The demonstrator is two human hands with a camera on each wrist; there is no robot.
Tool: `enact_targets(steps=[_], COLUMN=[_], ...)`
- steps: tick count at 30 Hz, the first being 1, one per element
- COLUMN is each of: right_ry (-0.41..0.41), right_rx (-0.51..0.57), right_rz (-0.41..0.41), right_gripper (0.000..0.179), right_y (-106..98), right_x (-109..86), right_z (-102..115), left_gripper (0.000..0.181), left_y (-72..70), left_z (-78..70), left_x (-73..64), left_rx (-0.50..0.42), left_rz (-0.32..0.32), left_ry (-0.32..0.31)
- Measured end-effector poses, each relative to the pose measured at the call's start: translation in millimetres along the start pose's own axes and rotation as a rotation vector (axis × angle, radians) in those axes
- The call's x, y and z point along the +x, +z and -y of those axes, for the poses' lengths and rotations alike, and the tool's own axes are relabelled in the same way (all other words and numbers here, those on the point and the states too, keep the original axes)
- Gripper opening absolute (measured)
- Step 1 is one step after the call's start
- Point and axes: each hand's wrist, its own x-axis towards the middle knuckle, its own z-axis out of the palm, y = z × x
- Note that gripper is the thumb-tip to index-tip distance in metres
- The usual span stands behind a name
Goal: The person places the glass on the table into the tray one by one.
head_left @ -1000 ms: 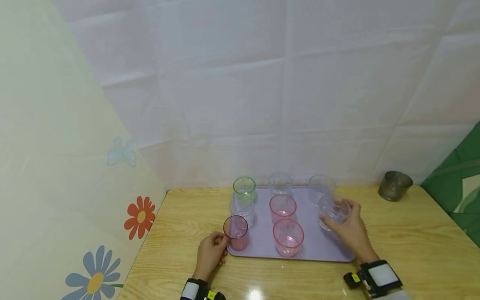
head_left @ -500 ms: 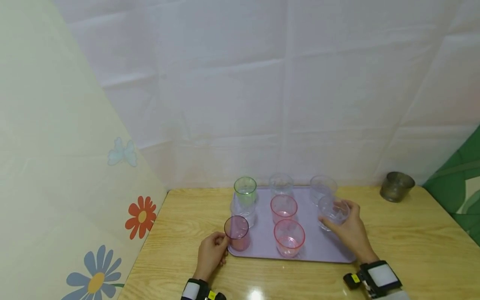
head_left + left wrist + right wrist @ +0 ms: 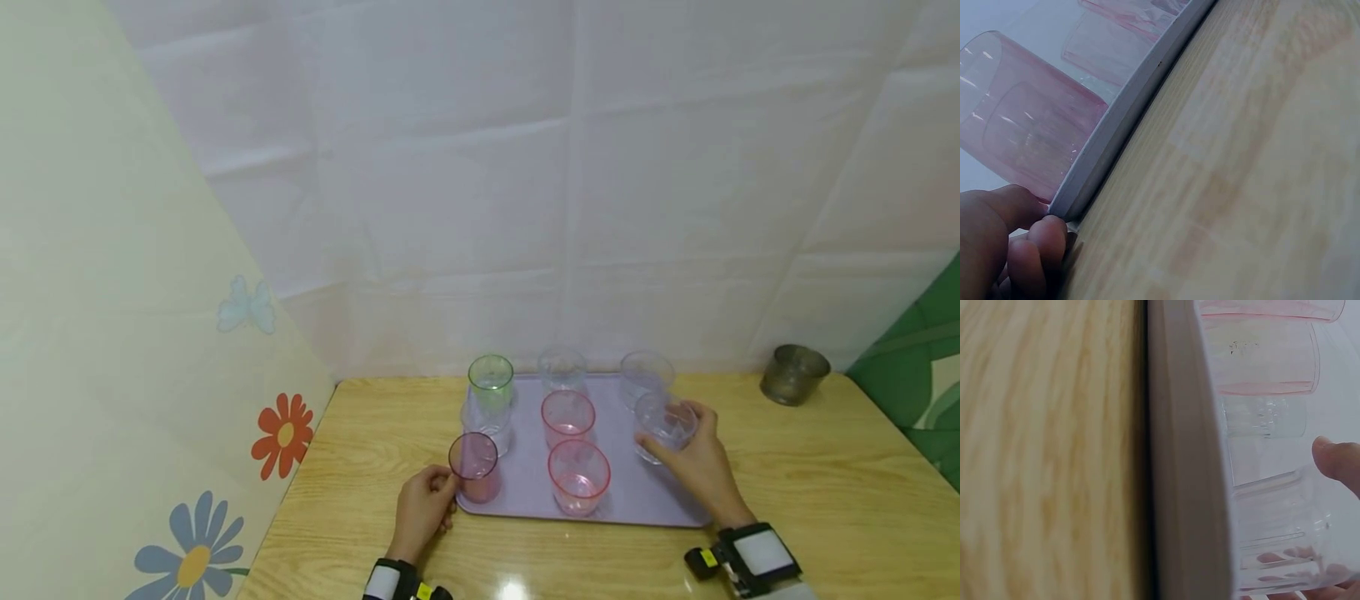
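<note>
In the head view a lilac tray (image 3: 622, 492) lies on the table, bearing several see-through cups. My left hand (image 3: 424, 510) pinches the tray's near-left corner, thumb on top and curled fingers below, as the left wrist view shows. Beside that thumb stands a purple-pink cup (image 3: 477, 479). On the tray's right side my right hand (image 3: 699, 461) holds a clear cup (image 3: 660, 433), thumb to its left and fingers round its far side. The right wrist view shows fingers through the wall of this clear cup (image 3: 1279, 544). The cup appears upright on the tray.
Two pink cups (image 3: 578, 479) stand mid-tray. A green cup (image 3: 491, 387) is at the back left, a clear cup (image 3: 487, 437) before it. More clear cups (image 3: 647, 375) line the back edge. A dark smoky cup (image 3: 795, 375) sits off the tray, back right, near the wall.
My right hand has shifted very slightly left with the clear cup. The left hand and the tray look the same.
</note>
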Motion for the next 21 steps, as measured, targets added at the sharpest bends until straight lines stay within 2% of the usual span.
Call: enact_targets(steps=[7,21], right_ry=[-0.006,0.032], right_rx=[-0.006,-0.015], right_rz=[0.003,0.048], right_gripper=[0.103,0.111], right_y=[0.8,-4.3], right_x=[-0.3,-2.8], right_z=[-0.4,-1.1], left_gripper=[0.013,0.013], left_y=[-0.3,-1.1], left_z=[-3.3,-5.4], left_x=[-2.0,-2.6], left_rx=[-0.009,-0.004], left_rz=[-0.001,0.0], left_ry=[0.008,0.0])
